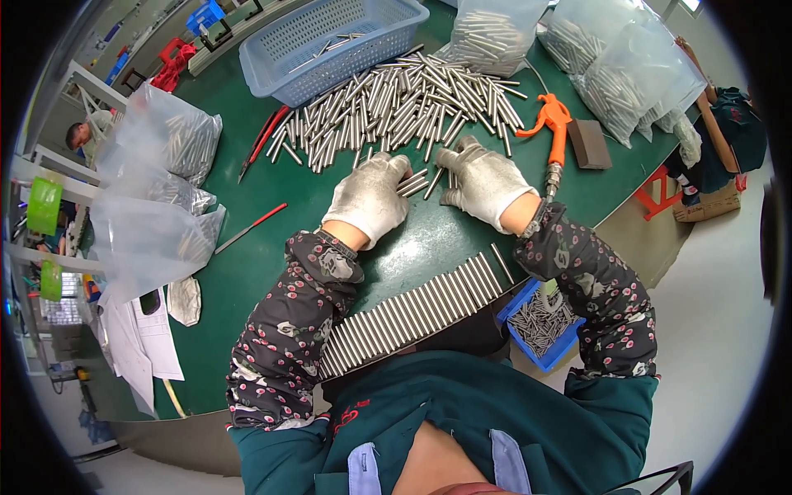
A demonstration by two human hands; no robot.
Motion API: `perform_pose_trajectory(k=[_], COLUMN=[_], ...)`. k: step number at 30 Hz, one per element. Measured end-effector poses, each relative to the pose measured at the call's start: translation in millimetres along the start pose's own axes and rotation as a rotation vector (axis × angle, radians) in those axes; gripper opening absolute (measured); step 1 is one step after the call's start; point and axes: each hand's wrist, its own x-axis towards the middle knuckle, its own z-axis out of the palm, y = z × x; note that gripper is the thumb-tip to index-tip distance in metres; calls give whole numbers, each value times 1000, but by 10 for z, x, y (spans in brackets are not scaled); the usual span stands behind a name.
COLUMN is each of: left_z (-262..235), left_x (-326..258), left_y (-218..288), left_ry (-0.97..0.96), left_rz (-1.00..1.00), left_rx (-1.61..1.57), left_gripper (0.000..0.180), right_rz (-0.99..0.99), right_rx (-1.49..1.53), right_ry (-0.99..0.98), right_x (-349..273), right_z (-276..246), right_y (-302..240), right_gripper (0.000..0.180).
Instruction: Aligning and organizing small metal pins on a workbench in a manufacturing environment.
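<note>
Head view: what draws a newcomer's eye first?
Probably the heap of metal pins at upper centre, with left hand and right hand at its near edge. A neat row of pins lower down and an orange air gun right of the heap come next.

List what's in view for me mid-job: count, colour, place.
table: one, green, centre
loose pins: many, silver, heaped ahead of the hands
lined-up pins: many, silver, nearest the body
basket: one, blue, top centre
bags: several, clear, left and upper right
slender tools: two, red and grey, table's left
air gun: one, orange, right of the heap
block: one, brown, beside the air gun
bin: one, blue, lower right
papers: several, white, left edge
box: one, brown, floor at right
other people: at least two, light and dark clothing, left and right
sleeves: two, black patterned, forearms
left hand: one, white-gloved, by the heap
right hand: one, white-gloved, by the heap
</note>
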Motion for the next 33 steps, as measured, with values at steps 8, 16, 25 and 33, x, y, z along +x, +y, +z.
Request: perform_pose_trajectory(k=[8, 16, 25, 33], left_z=[23, 55, 96, 47], left_x=[-96, -161, -94, -176], left_y=[7, 20, -122, -229], left_ry=[48, 90, 137, 163], left_rz=[81, 55, 336, 631], left_rx=[8, -8, -14, 17], left_gripper=[27, 23, 21, 8], right_rz=[-68, -5, -127, -305], right_rx=[-15, -35, -21, 35], right_ry=[-17, 54, 130, -11], right_x=[-76, -76, -34, 67], right_z=[-71, 13, 103, 21], right_y=[-85, -175, -91, -36], right_gripper=[55, 55, 49, 39])
